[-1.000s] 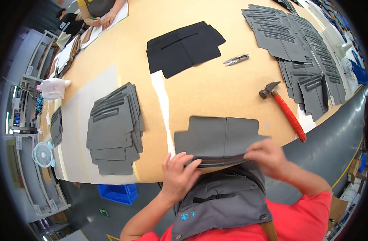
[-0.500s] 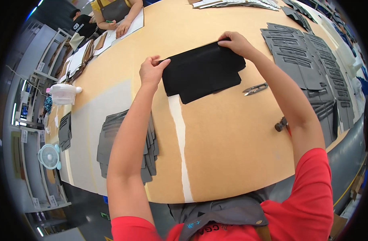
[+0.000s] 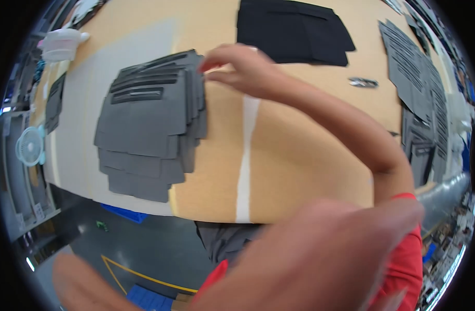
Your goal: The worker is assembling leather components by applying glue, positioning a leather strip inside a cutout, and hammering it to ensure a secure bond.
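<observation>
A stack of grey cut fabric pieces (image 3: 144,124) with slotted openings lies fanned out on the left part of the table. At its upper right corner is my right hand (image 3: 240,70), reaching across from the right, thumb and fingers apart with nothing seen between them. A black cut piece (image 3: 294,31) with a stepped edge rests flat at the far middle, touched by neither hand. My left hand (image 3: 320,254) is raised close to the camera at the bottom. It is large and smeared, so its fingers cannot be made out.
Metal thread snips (image 3: 363,82) lie right of the black piece. More grey pieces (image 3: 413,78) cover the table's right side. A white strip (image 3: 242,176) runs down the brown tabletop (image 3: 305,166). Along the left side are a small fan (image 3: 30,146) and a white plastic container (image 3: 61,44).
Both hands have let go of the black piece, which now lies flat. My right hand has swung left to the grey stack; my left has drawn back toward me. The view has shifted down and left.
</observation>
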Tool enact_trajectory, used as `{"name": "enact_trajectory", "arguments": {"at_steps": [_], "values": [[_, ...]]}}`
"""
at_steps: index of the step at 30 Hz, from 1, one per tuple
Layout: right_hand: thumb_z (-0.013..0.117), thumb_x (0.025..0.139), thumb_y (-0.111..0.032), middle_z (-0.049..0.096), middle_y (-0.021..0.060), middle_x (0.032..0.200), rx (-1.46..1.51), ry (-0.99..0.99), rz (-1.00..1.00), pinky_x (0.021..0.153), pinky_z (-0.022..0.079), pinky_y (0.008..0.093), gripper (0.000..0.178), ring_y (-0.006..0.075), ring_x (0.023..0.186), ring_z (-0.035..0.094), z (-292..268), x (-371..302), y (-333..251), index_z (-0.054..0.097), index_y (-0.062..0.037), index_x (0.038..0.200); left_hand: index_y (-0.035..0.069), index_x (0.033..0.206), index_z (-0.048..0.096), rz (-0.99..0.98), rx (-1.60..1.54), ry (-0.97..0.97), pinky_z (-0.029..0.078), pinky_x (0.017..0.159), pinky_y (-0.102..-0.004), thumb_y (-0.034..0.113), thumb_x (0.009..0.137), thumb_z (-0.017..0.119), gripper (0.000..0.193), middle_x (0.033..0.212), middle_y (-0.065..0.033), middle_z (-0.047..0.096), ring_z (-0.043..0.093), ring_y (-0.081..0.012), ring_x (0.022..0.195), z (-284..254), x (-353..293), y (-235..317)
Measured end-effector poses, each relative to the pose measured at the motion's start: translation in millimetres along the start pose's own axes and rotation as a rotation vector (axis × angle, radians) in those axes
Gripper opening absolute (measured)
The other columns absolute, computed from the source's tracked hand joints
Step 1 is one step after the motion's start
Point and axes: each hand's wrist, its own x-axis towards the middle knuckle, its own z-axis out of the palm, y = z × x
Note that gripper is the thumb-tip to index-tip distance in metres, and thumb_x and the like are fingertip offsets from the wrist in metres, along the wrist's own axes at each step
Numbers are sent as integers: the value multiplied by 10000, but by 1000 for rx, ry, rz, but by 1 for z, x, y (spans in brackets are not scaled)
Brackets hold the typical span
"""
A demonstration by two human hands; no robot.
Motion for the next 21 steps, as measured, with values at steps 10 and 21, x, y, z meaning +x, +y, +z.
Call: {"name": "enact_trajectory", "arguments": {"at_steps": [10, 21], "values": [[789, 859, -346, 650, 30, 1046, -223, -23, -425, 875, 459, 369, 297, 236, 1102, 589, 124, -8, -64, 679, -133, 1035, -1, 1186, 652, -631, -241, 650, 504, 968, -365, 12, 854, 706, 336, 1198, -106, 612, 612, -220, 1115, -12, -133, 18], [698, 851, -147, 604, 38, 937, -703, -75, -471, 750, 492, 351, 96, 232, 909, 600, 158, -3, -75, 647, -95, 913, 52, 1185, 685, -823, -81, 871, 500, 960, -340, 63, 943, 703, 243, 1250, -71, 621, 605, -193, 1165, 25, -194, -79]]}}
